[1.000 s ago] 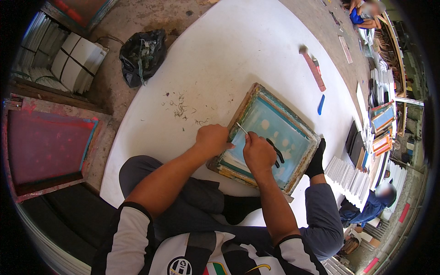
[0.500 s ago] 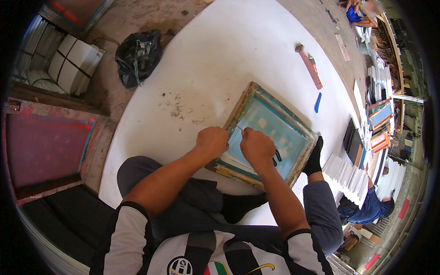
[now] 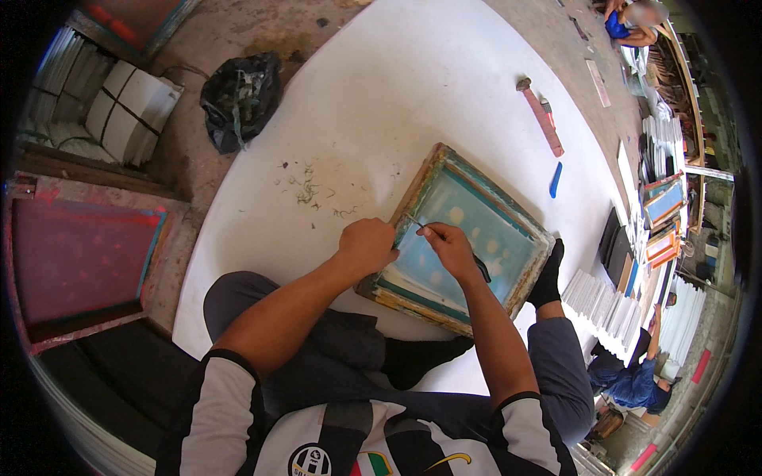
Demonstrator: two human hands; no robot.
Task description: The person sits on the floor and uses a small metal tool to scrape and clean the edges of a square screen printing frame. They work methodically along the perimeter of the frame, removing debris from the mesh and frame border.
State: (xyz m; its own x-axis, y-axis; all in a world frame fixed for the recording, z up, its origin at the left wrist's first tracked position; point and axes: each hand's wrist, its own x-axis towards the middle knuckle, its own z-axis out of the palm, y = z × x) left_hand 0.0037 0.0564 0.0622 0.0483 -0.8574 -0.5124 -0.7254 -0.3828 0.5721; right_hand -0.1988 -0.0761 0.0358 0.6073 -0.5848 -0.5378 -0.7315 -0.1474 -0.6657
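Observation:
Across my lap and the white sheet (image 3: pixel 333 103) lies a screen-printing frame (image 3: pixel 498 189), wooden, paint-stained, with pale blue mesh (image 3: pixel 452 196). My left hand (image 3: pixel 368 244) is closed round its left edge, fingers partly hidden. Over the mesh, close by, my right hand (image 3: pixel 451 252) grips what look like black-handled pliers (image 3: pixel 481 268). Their thin metal tip reaches the frame's left rail, just beyond my left hand. Whether the tip bites on anything is too small to tell. Small dark curled scraps (image 3: pixel 305 193) are scattered on the sheet left of the frame.
A hammer (image 3: pixel 541 119) lies at the right beside a red-handled brush (image 3: pixel 547 109) and a blue strip-like tool (image 3: pixel 556 179). A black plastic bag (image 3: pixel 240 101) sits at the sheet's left edge. Reddish screen (image 3: pixel 83 258) stands at left. Two people are at far right.
My right hand has turned, and the pliers' handles now look closer together. The frame and left hand stay nearly in place. A person at the right has shifted, one arm raised.

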